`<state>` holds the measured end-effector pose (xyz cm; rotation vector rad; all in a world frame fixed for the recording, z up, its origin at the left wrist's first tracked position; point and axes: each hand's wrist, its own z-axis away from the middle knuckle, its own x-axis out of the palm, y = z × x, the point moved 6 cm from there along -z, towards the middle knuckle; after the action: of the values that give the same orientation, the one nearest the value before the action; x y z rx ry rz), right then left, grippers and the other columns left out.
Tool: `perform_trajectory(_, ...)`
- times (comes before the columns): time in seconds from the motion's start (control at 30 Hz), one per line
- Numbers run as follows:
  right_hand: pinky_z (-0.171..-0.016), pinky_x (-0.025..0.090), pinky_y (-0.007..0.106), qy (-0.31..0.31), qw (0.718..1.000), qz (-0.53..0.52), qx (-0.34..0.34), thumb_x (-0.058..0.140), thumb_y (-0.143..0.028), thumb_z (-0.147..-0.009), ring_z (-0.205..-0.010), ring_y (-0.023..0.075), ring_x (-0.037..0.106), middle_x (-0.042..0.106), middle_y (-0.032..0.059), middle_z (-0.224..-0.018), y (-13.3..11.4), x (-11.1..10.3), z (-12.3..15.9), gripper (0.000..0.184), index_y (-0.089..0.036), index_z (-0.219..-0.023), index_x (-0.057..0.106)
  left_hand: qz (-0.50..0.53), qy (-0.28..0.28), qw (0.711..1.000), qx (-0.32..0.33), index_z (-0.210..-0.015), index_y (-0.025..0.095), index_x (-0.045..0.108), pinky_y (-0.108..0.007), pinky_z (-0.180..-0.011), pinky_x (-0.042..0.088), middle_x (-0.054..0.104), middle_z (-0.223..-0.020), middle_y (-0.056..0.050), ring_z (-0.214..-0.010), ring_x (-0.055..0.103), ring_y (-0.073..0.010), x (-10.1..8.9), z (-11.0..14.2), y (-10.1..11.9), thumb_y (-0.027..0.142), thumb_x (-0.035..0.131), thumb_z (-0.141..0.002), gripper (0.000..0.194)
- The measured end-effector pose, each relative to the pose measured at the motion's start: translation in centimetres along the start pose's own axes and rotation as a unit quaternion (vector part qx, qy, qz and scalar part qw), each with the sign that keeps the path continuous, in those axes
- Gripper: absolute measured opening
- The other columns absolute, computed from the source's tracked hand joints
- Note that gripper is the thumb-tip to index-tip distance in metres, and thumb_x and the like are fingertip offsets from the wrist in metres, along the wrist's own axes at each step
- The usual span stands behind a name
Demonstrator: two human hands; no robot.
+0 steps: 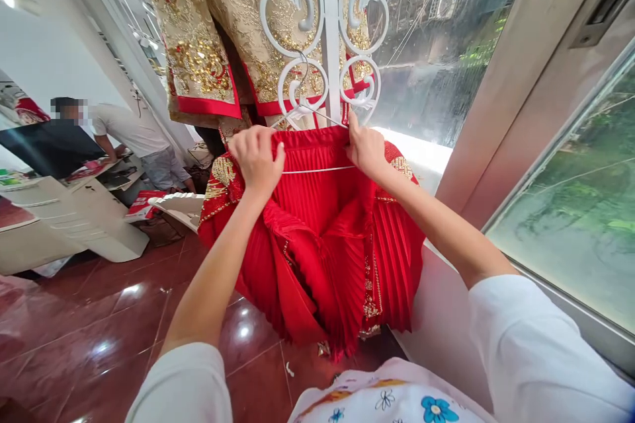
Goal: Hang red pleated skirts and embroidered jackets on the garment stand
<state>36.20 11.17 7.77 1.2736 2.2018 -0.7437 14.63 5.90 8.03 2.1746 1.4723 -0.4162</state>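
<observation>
On my feed, the red skirt (307,201) sits below the white scrollwork (331,33), its waistband (312,139) already against the hanger (317,170). My left hand (255,157) and right hand (368,147) grip that waistband; settling it there looks unfinished.

Left hand (255,155) grips upper left of red skirt (315,195), fingers curled, thumb raised. Right hand (366,147) pinches its upper right, one digit upright. Forearms (215,271) slant inward toward it.
</observation>
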Motion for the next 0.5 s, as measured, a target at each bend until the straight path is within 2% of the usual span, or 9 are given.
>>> perform_trajectory(0.07,-0.085,0.036,0.049,0.023,0.999,0.007,-0.039,0.047,-0.016,-0.077,-0.097,0.0301,0.053,0.058,0.0213,-0.108,-0.5,-0.7,0.7,0.061,-0.010,-0.136,0.031,0.036,-0.106,0.985,0.130,-0.105,0.018,0.058,-0.044,-0.099,0.029,0.059,-0.114,-0.013,-0.114,0.047,-0.0279,2.2,0.8,3.7,0.029,0.041,-0.086,0.028)
perform_trajectory(0.13,-0.090,0.033,0.051,0.067,0.996,0.014,-0.053,0.046,-0.018,-0.079,-0.108,0.0320,0.047,0.054,0.0200,-0.117,-0.9,-1.7,2.5,0.059,-0.013,-0.136,0.033,0.091,-0.240,0.939,0.229,-0.100,0.018,0.061,-0.037,-0.095,0.035,0.063,-0.107,-0.010,-0.105,0.053,-0.0226,4.8,1.4,6.7,0.027,0.037,-0.087,0.029)
perform_trajectory(0.17,-0.092,0.032,0.052,0.089,0.995,0.010,-0.054,0.044,-0.019,-0.081,-0.112,0.0322,0.045,0.053,0.0188,-0.119,-1.3,-1.9,3.9,0.054,-0.015,-0.134,0.036,0.112,-0.285,0.919,0.248,-0.098,0.017,0.063,-0.033,-0.091,0.038,0.064,-0.103,-0.009,-0.099,0.055,-0.0203,5.9,1.5,7.6,0.026,0.036,-0.087,0.030)
perform_trajectory(0.23,-0.093,0.033,0.050,0.105,0.993,-0.015,-0.054,0.038,-0.020,-0.084,-0.113,0.0305,0.045,0.054,0.0166,-0.117,-2.1,-1.1,7.4,0.042,-0.019,-0.125,0.046,0.121,-0.315,0.914,0.224,-0.090,0.015,0.065,-0.028,-0.082,0.041,0.066,-0.093,-0.008,-0.087,0.058,-0.0178,7.7,0.8,8.3,0.024,0.035,-0.087,0.031)
perform_trajectory(0.3,-0.089,0.038,0.044,0.072,0.995,-0.052,-0.048,0.034,-0.019,-0.086,-0.105,0.0277,0.051,0.059,0.0158,-0.108,-2.9,1.4,10.8,0.034,-0.019,-0.114,0.054,0.094,-0.308,0.931,0.171,-0.082,0.014,0.066,-0.027,-0.074,0.041,0.067,-0.082,-0.007,-0.075,0.057,-0.0167,9.0,0.0,8.0,0.024,0.035,-0.087,0.033)
perform_trajectory(0.37,-0.080,0.043,0.042,0.026,0.997,-0.059,0.036,0.032,-0.021,-0.087,-0.096,0.0282,0.056,0.059,0.0187,-0.104,-2.3,4.4,13.1,0.034,-0.015,-0.114,0.053,0.066,-0.300,0.943,0.131,-0.077,0.013,0.066,-0.027,-0.068,0.040,0.066,-0.074,-0.007,-0.067,0.056,-0.0159,9.5,0.0,7.6,0.026,0.036,-0.087,0.035)
perform_trajectory(0.43,-0.071,0.044,0.042,-0.018,0.988,-0.049,0.144,0.032,-0.027,-0.089,-0.090,0.0319,0.058,0.058,0.0247,-0.102,-0.8,7.1,13.8,0.039,-0.006,-0.118,0.049,0.045,-0.301,0.947,0.105,-0.073,0.013,0.067,-0.027,-0.064,0.038,0.065,-0.070,-0.008,-0.061,0.054,-0.0158,9.4,0.5,7.2,0.032,0.035,-0.089,0.040)
perform_trajectory(0.47,-0.069,0.043,0.044,-0.038,0.984,-0.050,0.169,0.029,-0.029,-0.090,-0.088,0.0341,0.059,0.058,0.0279,-0.100,-0.2,8.1,13.6,0.043,-0.002,-0.118,0.048,0.037,-0.301,0.948,0.094,-0.072,0.012,0.066,-0.028,-0.062,0.037,0.064,-0.068,-0.009,-0.059,0.054,-0.0158,9.2,0.9,7.0,0.035,0.033,-0.090,0.044)
perform_trajectory(0.5,-0.068,0.042,0.045,-0.057,0.983,-0.061,0.165,0.026,-0.030,-0.091,-0.087,0.0356,0.059,0.058,0.0300,-0.097,0.2,8.9,13.0,0.045,0.000,-0.117,0.048,0.031,-0.302,0.949,0.088,-0.071,0.012,0.066,-0.028,-0.060,0.037,0.064,-0.066,-0.009,-0.058,0.053,-0.0160,8.9,1.2,6.8,0.038,0.031,-0.090,0.048)
